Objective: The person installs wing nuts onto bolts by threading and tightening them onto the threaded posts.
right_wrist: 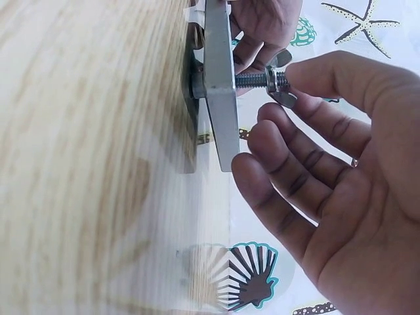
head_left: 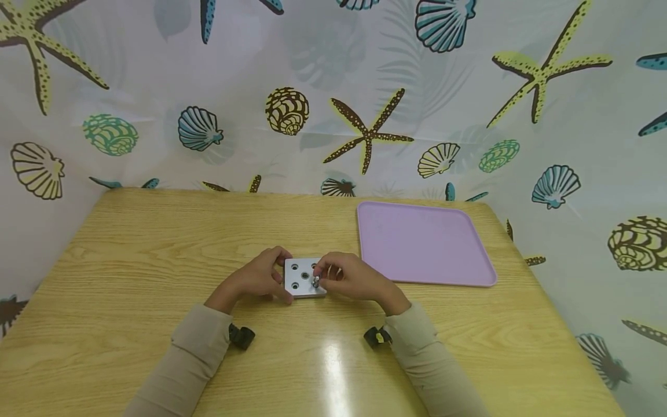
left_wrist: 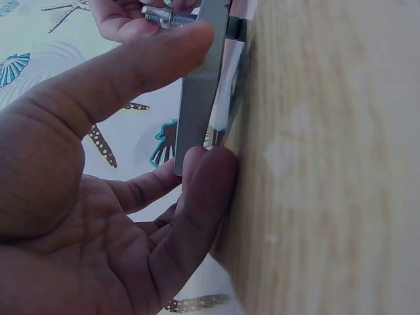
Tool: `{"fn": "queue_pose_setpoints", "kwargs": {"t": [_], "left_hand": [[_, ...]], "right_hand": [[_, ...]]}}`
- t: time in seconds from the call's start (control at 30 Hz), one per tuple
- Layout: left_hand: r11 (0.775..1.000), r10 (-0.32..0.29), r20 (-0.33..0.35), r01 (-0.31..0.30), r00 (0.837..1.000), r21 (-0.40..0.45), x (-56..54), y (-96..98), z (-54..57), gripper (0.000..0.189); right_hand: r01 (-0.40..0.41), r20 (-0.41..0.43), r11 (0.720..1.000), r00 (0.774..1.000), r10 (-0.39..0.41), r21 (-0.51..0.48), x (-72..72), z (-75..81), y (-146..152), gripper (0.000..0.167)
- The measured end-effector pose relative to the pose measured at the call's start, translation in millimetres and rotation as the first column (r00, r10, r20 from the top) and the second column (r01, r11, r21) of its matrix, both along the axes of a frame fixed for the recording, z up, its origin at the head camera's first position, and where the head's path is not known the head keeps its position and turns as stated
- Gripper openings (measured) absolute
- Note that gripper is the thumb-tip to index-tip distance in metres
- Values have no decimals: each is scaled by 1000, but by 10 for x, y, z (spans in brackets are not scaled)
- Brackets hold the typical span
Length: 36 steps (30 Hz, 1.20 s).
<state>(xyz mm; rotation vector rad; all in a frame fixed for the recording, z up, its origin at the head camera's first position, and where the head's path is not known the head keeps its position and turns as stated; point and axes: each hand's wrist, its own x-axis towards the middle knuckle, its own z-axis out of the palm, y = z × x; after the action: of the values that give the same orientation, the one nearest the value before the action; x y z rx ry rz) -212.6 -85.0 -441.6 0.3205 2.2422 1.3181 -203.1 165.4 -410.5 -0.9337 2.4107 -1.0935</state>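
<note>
A silver metal plate [head_left: 304, 292] with several round holes is raised slightly off the table. My left hand [head_left: 259, 275] holds it by the left side, thumb on the near edge and fingers at the far corner. A threaded bolt [right_wrist: 249, 81] stands up through the hole at the near right, its head [right_wrist: 197, 86] under the plate. High on the thread sits a wing nut [right_wrist: 271, 79], apart from the plate's surface. My right hand [head_left: 359, 279] pinches the wing nut between thumb and index finger. Its other fingers are loosely bent beside the plate.
A purple tray [head_left: 424, 246] lies at the back right of the wooden table [head_left: 172, 249]. Behind the table hangs a white cloth [head_left: 234, 58] printed with shells and starfish. Dark wrist cameras [head_left: 242, 337] sit at both cuffs.
</note>
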Motion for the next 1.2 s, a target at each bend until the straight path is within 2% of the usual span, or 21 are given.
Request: {"fn": "queue_pose_setpoints", "kwargs": {"t": [0.53,1.2], "left_hand": [[1000,1,-14,-1,1000,1,-7,-1,-6,81],[1000,-11,-6,11,1000,7,9,-4,-7,82]], "right_hand": [[-7,6,1000,1000,7,-11,-9,-10,-4,12],[-40,5,999,999,40,16,-8,4,-5,29]]}}
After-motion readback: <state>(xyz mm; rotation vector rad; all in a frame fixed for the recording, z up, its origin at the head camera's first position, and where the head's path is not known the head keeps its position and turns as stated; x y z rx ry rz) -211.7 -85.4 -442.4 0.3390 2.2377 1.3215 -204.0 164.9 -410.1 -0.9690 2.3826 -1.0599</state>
